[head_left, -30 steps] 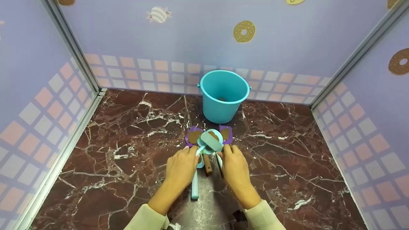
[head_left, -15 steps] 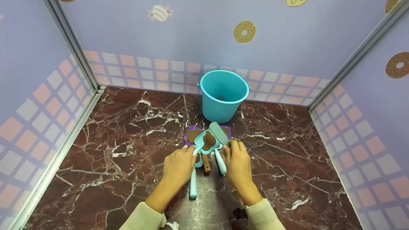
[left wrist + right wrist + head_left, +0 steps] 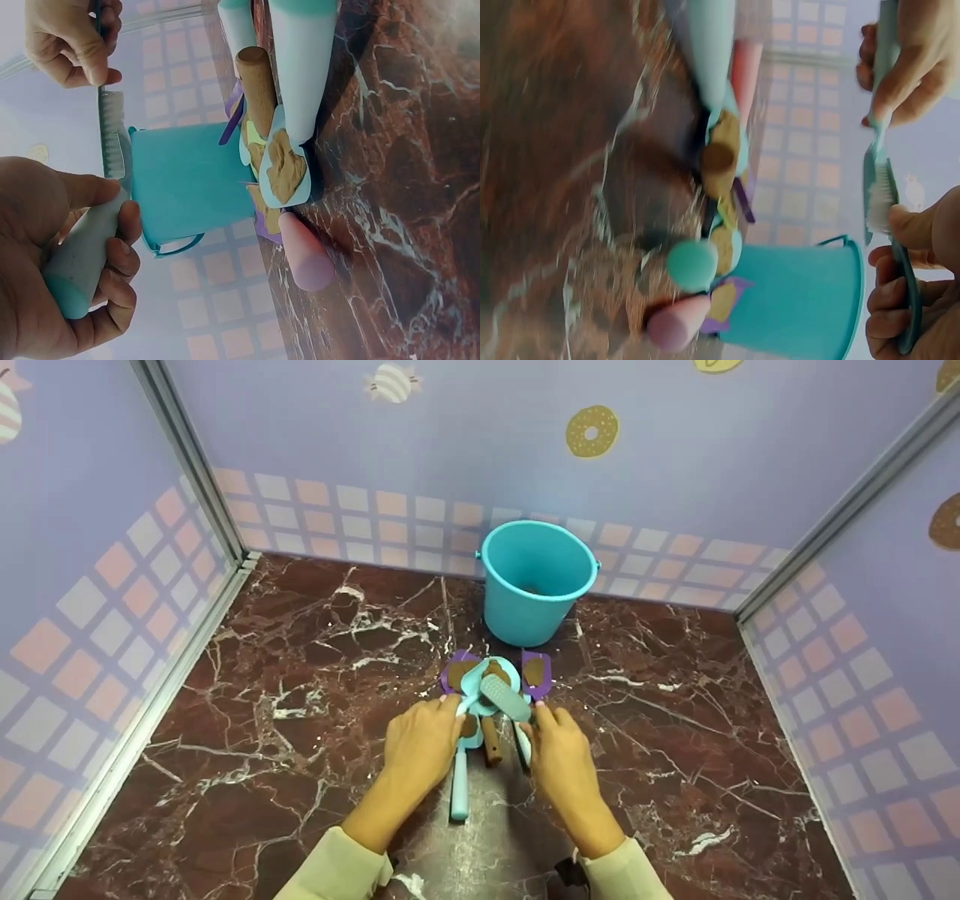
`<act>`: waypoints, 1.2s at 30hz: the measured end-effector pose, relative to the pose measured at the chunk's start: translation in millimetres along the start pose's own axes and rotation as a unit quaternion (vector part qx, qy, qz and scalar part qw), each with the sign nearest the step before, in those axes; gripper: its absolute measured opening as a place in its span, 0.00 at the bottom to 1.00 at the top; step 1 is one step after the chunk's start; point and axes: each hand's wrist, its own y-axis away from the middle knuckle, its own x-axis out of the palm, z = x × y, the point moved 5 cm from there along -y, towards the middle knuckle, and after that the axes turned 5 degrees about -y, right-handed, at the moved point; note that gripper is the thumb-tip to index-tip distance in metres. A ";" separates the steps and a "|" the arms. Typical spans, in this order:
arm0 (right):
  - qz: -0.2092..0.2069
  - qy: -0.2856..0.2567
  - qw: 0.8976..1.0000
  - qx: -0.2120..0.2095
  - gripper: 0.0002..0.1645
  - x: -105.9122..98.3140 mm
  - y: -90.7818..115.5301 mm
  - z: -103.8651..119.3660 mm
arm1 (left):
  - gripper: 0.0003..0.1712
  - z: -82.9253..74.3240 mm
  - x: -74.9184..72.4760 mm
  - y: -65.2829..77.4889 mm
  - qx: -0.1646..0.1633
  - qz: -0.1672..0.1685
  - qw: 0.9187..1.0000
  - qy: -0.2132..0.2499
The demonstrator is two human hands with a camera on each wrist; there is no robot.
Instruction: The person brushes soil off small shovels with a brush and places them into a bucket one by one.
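My left hand [image 3: 424,739] grips the light handle of a small shovel [image 3: 81,247], its pale blue blade pointing away from me. In my right hand [image 3: 562,750] is a brush [image 3: 505,699] with a dark green handle and white bristles. The bristles [image 3: 880,199] lie right at the shovel's blade. Both tools are held above several small shovels fanned out on the floor. Among these are a purple one [image 3: 535,673] at right and a light blue one [image 3: 301,180] with a white handle; brown, clay-like patches coat their blades.
A turquoise bucket [image 3: 525,611] stands behind the shovels, near the back wall, with something brown at its bottom. A brown handle [image 3: 491,741] and a pink handle [image 3: 306,255] stick out of the group. Patterned lilac walls enclose the dark red marble floor [image 3: 300,750].
The brush swung up and right, away from the shovel's blade, then came back down across it. Both hands keep their grips; the bucket and floor shovels stay put.
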 end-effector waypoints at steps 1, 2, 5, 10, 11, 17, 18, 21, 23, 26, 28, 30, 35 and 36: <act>-0.003 0.007 1.000 -0.002 0.16 -0.3 -0.9 -2.1 | 0.12 -0.1 -0.5 0.4 0.000 0.001 1.000 -0.001; -0.008 0.012 1.000 -0.004 0.16 -1.0 -1.8 -3.6 | 0.12 -0.1 -0.2 0.5 -0.001 0.002 1.000 -0.001; -0.019 0.015 1.000 -0.007 0.14 -1.9 -3.2 -7.6 | 0.11 0.5 0.3 1.1 -0.005 0.011 1.000 0.003; -0.028 -0.024 0.999 -0.011 0.13 -4.6 0.3 -7.4 | 0.14 4.0 -0.7 0.0 -0.015 0.018 1.000 -0.002; -0.021 -0.031 0.999 -0.014 0.13 -4.6 1.2 -5.8 | 0.14 4.9 -1.2 -0.5 -0.017 0.015 1.000 -0.003; 0.035 -0.038 0.998 -0.028 0.12 -1.3 3.9 3.2 | 0.13 4.1 -2.1 -2.5 -0.013 0.007 1.000 0.000; 0.036 -0.035 0.998 -0.027 0.11 -1.2 3.8 3.4 | 0.13 3.1 -1.8 -2.5 -0.011 0.009 1.000 0.000; 0.036 -0.020 0.999 -0.020 0.11 -2.0 2.5 2.7 | 0.13 0.7 -1.1 -2.4 -0.006 0.008 1.000 -0.001; 0.038 -0.013 0.999 -0.017 0.12 -3.0 1.1 2.0 | 0.13 0.0 -1.5 -1.9 -0.003 0.001 1.000 -0.002; 0.038 -0.008 0.999 -0.017 0.18 -5.0 -0.5 -0.5 | 0.12 -0.8 -2.6 -0.9 0.006 -0.015 1.000 -0.003; 0.031 -0.006 0.999 -0.015 0.19 -6.8 -1.4 -4.4 | 0.12 -1.1 -3.3 0.0 0.012 -0.024 1.000 -0.004; 0.019 0.002 1.000 -0.010 0.16 -8.2 -2.8 -10.8 | 0.11 -0.9 -2.8 0.6 0.016 -0.030 0.999 -0.006; -0.021 0.017 1.000 0.003 0.12 -13.4 -7.3 -22.0 | 0.11 0.5 -0.4 1.3 0.005 -0.015 1.000 -0.008; -0.024 0.011 1.000 0.002 0.12 -14.2 -7.4 -21.5 | 0.11 0.6 -0.1 1.1 0.002 -0.011 1.000 -0.006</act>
